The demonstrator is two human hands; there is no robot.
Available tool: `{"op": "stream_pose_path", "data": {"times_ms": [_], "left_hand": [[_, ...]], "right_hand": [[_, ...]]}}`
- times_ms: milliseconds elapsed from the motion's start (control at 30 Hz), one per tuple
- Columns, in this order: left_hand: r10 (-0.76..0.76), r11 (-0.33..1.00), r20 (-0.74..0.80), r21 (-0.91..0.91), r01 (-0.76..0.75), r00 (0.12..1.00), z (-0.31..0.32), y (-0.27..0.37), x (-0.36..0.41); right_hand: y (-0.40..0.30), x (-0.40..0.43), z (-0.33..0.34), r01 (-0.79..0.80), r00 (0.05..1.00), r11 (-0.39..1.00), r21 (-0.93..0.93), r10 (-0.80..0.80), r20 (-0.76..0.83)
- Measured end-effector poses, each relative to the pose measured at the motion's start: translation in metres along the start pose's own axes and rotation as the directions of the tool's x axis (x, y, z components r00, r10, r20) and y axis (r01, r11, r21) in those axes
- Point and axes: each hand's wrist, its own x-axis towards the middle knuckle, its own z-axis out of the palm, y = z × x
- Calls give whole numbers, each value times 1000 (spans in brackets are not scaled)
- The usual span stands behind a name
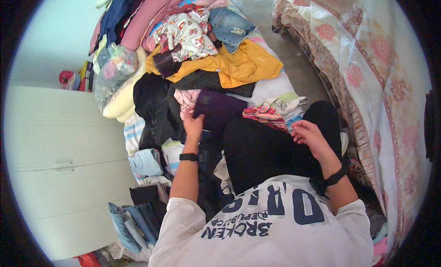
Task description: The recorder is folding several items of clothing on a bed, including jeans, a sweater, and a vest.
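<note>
My left hand (193, 124) reaches to a pink cloth (186, 98) and the edge of a dark purple garment (218, 108); blur hides whether it grips either. Black clothing (155, 108) lies just left of it. My right hand (305, 132) hovers by my knee with its fingers loosely bent, and I cannot tell whether anything is between them. Near its fingertips lie a red plaid cloth (264, 116) and a white printed cloth (287, 104). Farther off, a yellow jacket (241, 65) is spread under a white patterned garment (187, 34), beside blue denim (229, 25).
Folded light denim (146, 162) and a row of folded jeans (139, 225) lie at the left. Beyond them stands a white cabinet (69, 129). A filled clear plastic bag (115, 75) rests at the upper left. Flowered fabric (365, 70) hangs along the right side.
</note>
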Motion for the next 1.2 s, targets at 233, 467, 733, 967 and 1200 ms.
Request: {"op": "stream_pose_path", "data": {"times_ms": [233, 467, 733, 967, 1200], "left_hand": [[247, 954, 6, -175, -242, 969, -106, 184, 34], [480, 838, 543, -51, -544, 689, -73, 293, -101], [434, 865, 470, 21, -501, 769, -9, 224, -117], [0, 969, 483, 216, -119, 875, 36, 169, -121], [283, 914, 668, -404, 16, 688, 47, 186, -132]], "right_hand": [[0, -15, -15, 90, 994, 995, -41, -92, -54], [-46, -23, 65, 175, 934, 928, 328, -262, 244], [40, 25, 33, 117, 875, 982, -148, -173, -453], [7, 8, 40, 351, 922, 816, -458, -388, 15], [-11, -11, 63, 534, 838, 731, -425, -524, 153]]}}
